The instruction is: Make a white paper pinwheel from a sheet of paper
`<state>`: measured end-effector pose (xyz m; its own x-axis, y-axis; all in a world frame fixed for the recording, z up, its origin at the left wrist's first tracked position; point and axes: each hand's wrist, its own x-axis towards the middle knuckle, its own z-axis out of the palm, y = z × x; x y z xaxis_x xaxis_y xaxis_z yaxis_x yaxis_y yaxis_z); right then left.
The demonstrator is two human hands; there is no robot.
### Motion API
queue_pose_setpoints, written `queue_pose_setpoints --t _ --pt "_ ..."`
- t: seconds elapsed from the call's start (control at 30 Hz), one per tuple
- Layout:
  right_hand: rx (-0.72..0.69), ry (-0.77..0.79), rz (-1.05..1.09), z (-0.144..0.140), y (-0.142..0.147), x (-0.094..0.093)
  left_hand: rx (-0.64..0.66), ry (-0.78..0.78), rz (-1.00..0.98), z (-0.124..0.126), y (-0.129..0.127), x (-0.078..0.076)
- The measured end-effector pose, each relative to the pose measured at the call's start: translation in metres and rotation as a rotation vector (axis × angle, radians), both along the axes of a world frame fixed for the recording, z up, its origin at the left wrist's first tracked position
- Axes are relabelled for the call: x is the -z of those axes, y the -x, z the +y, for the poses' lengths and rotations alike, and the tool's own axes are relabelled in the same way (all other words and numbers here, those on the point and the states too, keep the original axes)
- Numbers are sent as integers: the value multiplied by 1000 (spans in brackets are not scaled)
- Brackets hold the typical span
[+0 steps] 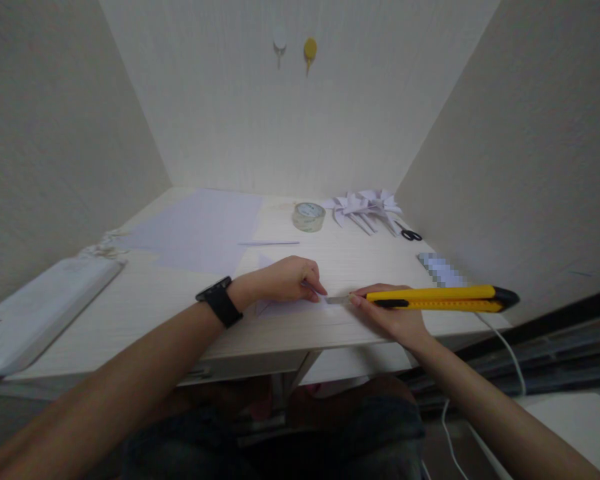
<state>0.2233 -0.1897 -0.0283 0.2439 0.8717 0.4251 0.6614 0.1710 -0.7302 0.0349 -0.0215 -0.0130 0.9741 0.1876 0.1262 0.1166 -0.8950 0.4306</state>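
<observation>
My right hand (387, 310) grips a yellow utility knife (440, 298) near its blade end, the handle pointing right. The bared blade (337, 300) reaches left and meets the corner of a piece of white paper (280, 307) on the desk. My left hand (295, 280) is closed on that paper, thumb and fingers pinching it close to the blade tip. A black watch (220, 300) is on my left wrist. Part of the paper lies hidden under my left hand.
Large paper sheets (200, 230) lie at back left, with a thin rolled paper stick (269, 243). Clear tape (309, 217), paper pinwheels (363, 208), black-handled scissors (411, 235) and a phone (440, 270) line the back and right. A white device (50, 307) stands left.
</observation>
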Motion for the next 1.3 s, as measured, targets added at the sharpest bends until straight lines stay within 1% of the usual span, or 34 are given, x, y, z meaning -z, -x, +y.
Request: queue_pose_setpoints --t 0.2,0.57,1.0,1.17,1.3 --pt "1 -4 4 0 -1 3 5 -3 2 0 0 0" --pt "-3 -1 18 0 0 1 23 25 -25 2 0 3" --pt "-19 3 3 0 -1 2 15 24 -11 0 1 1" --pt "-47 13 -8 0 -3 -2 22 73 9 0 0 -2" --pt "-86 28 -20 0 -5 -5 14 106 99 2 -9 -10"
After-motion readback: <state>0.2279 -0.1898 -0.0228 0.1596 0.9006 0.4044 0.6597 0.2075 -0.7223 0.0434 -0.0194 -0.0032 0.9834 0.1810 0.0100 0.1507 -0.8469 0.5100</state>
